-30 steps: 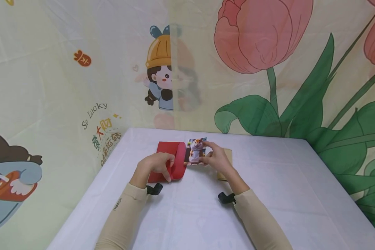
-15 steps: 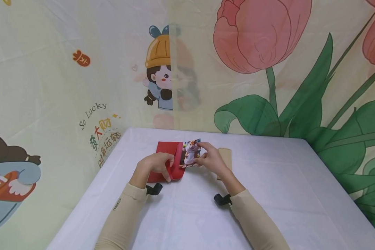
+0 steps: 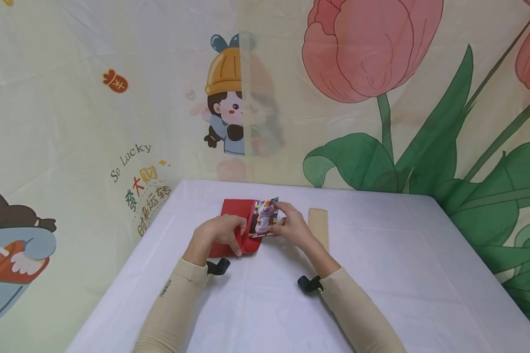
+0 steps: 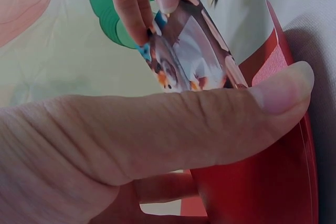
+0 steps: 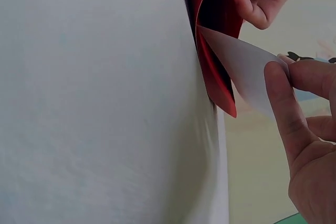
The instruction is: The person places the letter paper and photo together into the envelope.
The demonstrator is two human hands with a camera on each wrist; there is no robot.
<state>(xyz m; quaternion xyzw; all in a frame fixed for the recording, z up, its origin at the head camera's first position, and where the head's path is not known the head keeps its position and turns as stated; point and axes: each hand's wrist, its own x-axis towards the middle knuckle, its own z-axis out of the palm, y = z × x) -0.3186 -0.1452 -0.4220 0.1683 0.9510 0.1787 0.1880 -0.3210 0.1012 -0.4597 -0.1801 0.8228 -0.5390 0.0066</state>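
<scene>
A red envelope lies on the table with its flap to the right. My left hand pinches the envelope's upper layer near the mouth, lifting it so that the mouth gapes in the right wrist view. Between thumb and fingers, my right hand holds a glossy photo card printed with a cartoon-like animal figure. In the right wrist view the card's white back shows, its leading corner inside the envelope's mouth. My left thumb hides part of the card in the left wrist view.
Right of my right hand lies a flat beige strip, partly covered by the wrist. A white cloth covers the table. Printed curtains hang behind and at the left.
My right hand has moved left with the photo card, from beside the envelope to its mouth. More of the beige strip shows. My left hand keeps its place on the envelope.
</scene>
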